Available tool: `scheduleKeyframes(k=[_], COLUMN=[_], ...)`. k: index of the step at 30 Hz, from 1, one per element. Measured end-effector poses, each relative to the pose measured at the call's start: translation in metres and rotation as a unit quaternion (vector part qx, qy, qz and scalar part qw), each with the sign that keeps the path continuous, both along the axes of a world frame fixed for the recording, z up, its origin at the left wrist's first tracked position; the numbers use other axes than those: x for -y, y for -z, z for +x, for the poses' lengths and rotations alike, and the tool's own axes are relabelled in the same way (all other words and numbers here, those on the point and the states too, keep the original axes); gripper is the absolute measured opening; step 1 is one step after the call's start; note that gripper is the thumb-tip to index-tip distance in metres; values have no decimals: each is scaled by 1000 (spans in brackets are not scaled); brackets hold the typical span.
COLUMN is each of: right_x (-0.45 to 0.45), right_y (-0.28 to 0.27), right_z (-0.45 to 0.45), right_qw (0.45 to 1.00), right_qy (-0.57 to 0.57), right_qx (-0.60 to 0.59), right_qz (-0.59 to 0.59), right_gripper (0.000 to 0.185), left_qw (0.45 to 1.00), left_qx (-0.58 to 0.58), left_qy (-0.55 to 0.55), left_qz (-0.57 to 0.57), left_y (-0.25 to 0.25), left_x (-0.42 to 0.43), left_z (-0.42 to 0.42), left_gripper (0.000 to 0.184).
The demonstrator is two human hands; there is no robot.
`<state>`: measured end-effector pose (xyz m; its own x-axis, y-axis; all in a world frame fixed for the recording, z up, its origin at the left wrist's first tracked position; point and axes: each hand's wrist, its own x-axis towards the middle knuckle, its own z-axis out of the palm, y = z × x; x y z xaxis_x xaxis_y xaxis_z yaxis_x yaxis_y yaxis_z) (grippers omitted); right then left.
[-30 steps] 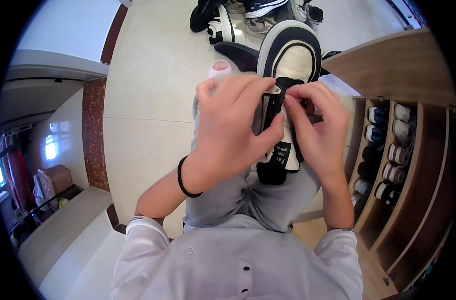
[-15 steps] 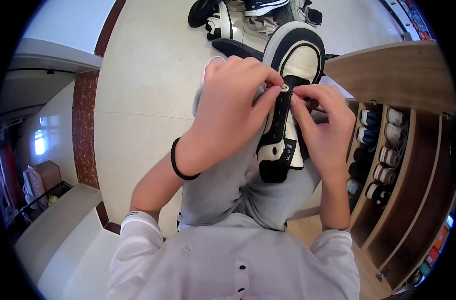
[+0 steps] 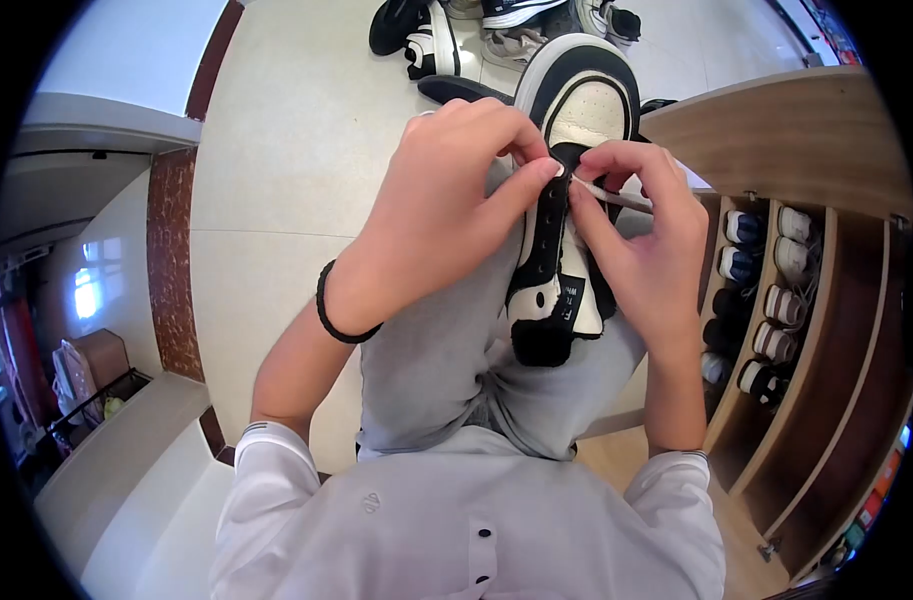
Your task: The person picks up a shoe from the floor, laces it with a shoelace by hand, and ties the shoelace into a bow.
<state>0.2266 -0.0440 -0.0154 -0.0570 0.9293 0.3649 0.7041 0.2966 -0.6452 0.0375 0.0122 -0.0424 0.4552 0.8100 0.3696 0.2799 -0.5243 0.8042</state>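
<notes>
The left hand (image 3: 446, 190), fingers curled, pinches and partly hides the edge of the shoe (image 3: 546, 240); the right hand (image 3: 648, 222) beside it, thumb and forefinger nearly together, pinches a pale lace (image 3: 616, 198), its end concealed. Grey trousers (image 3: 426, 395) lie beneath the round-toed, fuzzy-collared shoe.

Pale lace (image 3: 614, 197) now showing, right hand (image 3: 648, 225) spread wider — lace between thumb and forefinger

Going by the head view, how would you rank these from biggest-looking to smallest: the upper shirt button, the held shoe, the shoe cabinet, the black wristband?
1. Shoe cabinet
2. Held shoe
3. Black wristband
4. Upper shirt button
</notes>
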Motion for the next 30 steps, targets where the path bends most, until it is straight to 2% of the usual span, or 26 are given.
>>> scheduleKeyframes(k=[3, 5, 8, 10, 14, 18, 21, 23, 26, 30], right_x=[0, 4, 10, 14, 20, 21, 21, 24, 28, 29], right_y=[-5, -3, -6, -5, 3, 4, 6, 10, 11, 7], right_z=[8, 17, 28, 35, 40, 44, 51, 60, 65, 66], right_qw=[999, 999, 999, 998, 995, 995, 999, 998, 996, 993], right_qy=[-8, 4, 26, 48, 73, 63, 27, 13, 29, 42], right_qx=[50, 40, 21, 17, -28, -35, 29, 10, -29, -50], right_qz=[17, 14, 5, -28, -69, -75, -28, -67, -83, -101], right_gripper=[24, 23, 17, 15, 13, 13, 16, 18, 19, 20], left_qw=[1000, 1000, 998, 987, 986, 990, 992, 992, 981, 976], left_qx=[9, 16, -52, -122, -124, -82, -44, -20, 24, 55], left_qy=[2, 5, 28, 50, 63, 112, 120, 119, 95, 80], left_qz=[2, 2, 22, 95, 96, 12, -21, -30, -170, -196], left_y=[1, 2, 1, -3, -2, -1, 0, -1, -3, 2], left_x=[-1, -2, -6, -9, -15, -21, -23, -23, -20, -21], left_z=[-1, -2, -2, 0, 7, 6, 2, -2, -11, -25], left_gripper=[13, 14, 21, 29, 32, 32, 31, 31, 30, 31])
